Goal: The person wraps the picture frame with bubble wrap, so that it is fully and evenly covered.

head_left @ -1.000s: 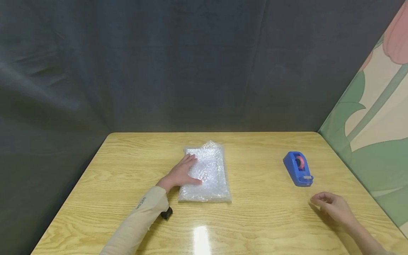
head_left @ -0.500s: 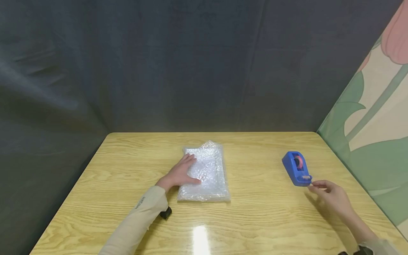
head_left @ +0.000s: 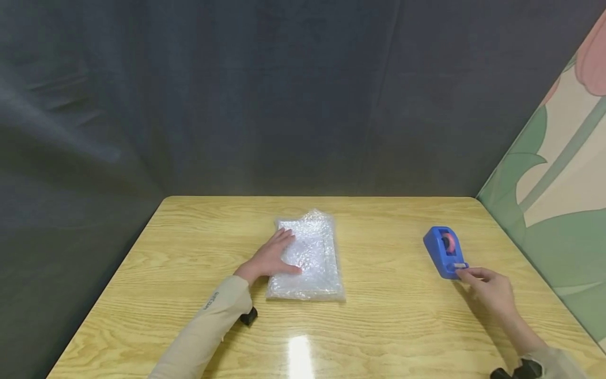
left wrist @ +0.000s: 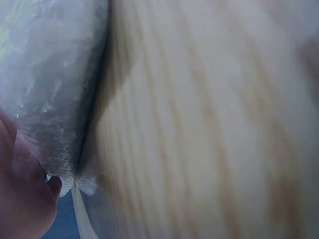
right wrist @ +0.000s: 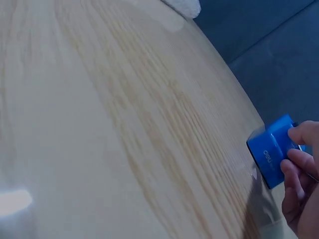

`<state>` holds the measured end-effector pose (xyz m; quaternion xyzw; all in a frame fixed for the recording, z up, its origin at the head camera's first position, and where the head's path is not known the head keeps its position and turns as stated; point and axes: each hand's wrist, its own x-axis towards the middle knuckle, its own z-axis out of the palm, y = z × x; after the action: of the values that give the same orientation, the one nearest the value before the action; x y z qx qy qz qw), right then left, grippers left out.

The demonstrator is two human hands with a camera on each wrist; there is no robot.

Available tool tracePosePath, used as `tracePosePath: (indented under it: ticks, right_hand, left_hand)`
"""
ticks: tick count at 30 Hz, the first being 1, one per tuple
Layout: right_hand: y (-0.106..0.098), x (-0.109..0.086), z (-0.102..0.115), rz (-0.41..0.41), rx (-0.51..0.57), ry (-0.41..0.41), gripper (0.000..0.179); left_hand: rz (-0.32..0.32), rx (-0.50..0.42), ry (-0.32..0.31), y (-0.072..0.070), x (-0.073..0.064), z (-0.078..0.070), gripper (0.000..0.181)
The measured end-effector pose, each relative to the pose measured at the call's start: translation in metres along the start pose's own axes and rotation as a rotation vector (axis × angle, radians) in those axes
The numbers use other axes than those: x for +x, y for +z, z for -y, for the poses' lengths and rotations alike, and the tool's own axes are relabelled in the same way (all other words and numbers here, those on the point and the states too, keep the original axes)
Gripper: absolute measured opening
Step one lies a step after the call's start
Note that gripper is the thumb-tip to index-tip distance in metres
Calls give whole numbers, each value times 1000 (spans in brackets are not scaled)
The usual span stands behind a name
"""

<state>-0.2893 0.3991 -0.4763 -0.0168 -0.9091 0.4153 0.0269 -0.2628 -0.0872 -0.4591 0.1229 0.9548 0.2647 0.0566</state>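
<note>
On the table lies a flat rectangular packet in bubble wrap (head_left: 310, 258); what it encloses cannot be made out. My left hand (head_left: 271, 259) rests on the packet's left side, fingers spread. The left wrist view shows the wrap's edge (left wrist: 55, 74) close beside that hand. To the right, a blue tape dispenser (head_left: 440, 250) with a pink-cored roll (head_left: 448, 243) stands on the table. At its cutter end my right hand (head_left: 490, 289) pinches with thumb and bent fingers, where the tape end sits. The tape between the fingertips is too small to see clearly.
The wooden table (head_left: 189, 231) ends at a dark curtain (head_left: 284, 105) at the back and left. A wall with a painted flower pattern (head_left: 558, 210) borders it on the right. Black wrist cameras sit at both sleeves.
My right hand has moved forward and left from the bare table to the dispenser's cutter end, its fingertips closing there. The left hand and the packet stay in place.
</note>
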Motion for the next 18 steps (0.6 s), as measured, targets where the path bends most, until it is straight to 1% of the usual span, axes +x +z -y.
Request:
tracePosePath:
  ticks: [5, 10, 14, 18]
  right_hand:
    - [4, 0, 1, -20, 63, 80, 56]
    - [3, 2, 0, -12, 100, 120, 51]
    - [4, 2, -2, -20, 110, 85, 46]
    - [4, 2, -4, -24, 73, 0, 48]
  left_hand:
    - [-1, 0, -3, -1, 0, 0, 97]
    - [-2, 6, 0, 0, 0, 0, 97]
    - [-2, 8, 0, -1, 1, 0, 96]
    - [0, -5, -4, -2, 0, -1, 97]
